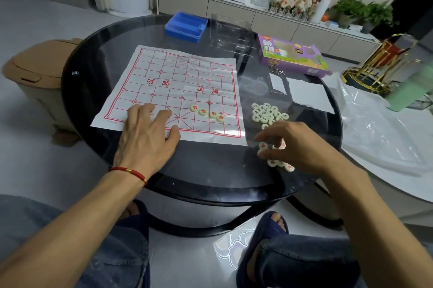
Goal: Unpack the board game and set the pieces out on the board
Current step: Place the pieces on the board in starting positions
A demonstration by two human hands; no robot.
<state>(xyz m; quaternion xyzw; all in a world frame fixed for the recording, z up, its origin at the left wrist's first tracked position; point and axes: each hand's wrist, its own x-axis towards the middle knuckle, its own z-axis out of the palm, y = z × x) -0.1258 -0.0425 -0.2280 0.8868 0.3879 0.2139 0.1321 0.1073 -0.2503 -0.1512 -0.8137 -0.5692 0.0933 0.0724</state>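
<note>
**Paper xiangqi board on a round glass table, four pieces placed**

The paper board, printed with a red grid, lies flat on the dark glass table. Red characters cross its middle band, reading 楚河 and 汉界 upside down from the wearer's side. Four cream discs with red characters sit in a short row near the board's near edge, touching or almost touching one another; their individual characters are too small to read.

The left hand, a red cord at its wrist, rests flat on the near-left part of the board with fingers spread. The right hand hovers with curled fingers over a cluster of red-marked pieces on the glass just right of the board; whether it pinches one cannot be told. Beyond it lies a cluster of dark-marked pieces.

At the far side stand a blue plastic box, contents not visible, a clear plastic tray, hard to make out against the glass, and the purple game carton, lying with its window up and labelled 象棋. Folded white papers lie near it.
</note>
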